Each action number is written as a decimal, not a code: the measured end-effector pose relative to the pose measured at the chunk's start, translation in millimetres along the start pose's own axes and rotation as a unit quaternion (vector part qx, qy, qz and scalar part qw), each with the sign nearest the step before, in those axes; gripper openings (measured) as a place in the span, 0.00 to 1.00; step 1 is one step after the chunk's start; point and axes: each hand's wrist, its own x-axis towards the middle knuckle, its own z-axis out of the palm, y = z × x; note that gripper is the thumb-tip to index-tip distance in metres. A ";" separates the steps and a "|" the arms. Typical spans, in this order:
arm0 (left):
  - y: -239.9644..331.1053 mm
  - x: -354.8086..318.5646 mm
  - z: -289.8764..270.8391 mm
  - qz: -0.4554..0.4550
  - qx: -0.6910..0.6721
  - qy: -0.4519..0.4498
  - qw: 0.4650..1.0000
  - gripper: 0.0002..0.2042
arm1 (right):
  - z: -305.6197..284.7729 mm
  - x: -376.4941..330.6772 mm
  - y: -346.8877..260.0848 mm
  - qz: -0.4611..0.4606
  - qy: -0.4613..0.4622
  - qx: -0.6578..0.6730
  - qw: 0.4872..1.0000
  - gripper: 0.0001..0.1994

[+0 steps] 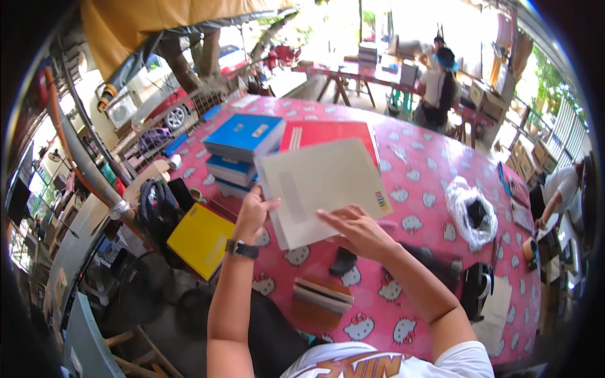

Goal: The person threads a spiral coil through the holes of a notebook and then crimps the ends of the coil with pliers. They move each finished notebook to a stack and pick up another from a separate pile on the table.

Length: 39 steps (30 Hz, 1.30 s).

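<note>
A stack of pale cream notebooks or booklets (328,179) is held tilted above the pink patterned tablecloth (435,164). My left hand (254,211) grips the stack's lower left edge; a dark watch sits on that wrist. My right hand (354,228) lies flat against the stack's lower right part, fingers spread. Behind the stack lies a red book (328,132). A pile of blue books (242,145) stands just left of it. A small brown and white stack (321,296) rests on the cloth near my body.
A yellow folder (200,238) hangs off the table's left edge next to a dark bag (157,208). A clear plastic bag (471,217) holding something dark lies at the right. Two people sit at a far table (441,82); another person bends at the right edge (561,189).
</note>
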 end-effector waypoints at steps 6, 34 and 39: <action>10.2 -97.1 -5.8 0.097 0.021 0.016 0.995 0.13 | 18.6 -112.3 10.7 0.365 0.277 0.267 0.848 0.34; -45.6 -131.9 11.1 0.112 -0.002 -0.113 0.987 0.10 | 74.3 -216.3 -75.0 0.200 0.044 0.250 0.946 0.17; -98.2 -134.3 -1.2 0.064 -0.047 0.060 0.995 0.15 | 119.8 -221.7 -78.5 0.272 -0.127 0.123 0.946 0.14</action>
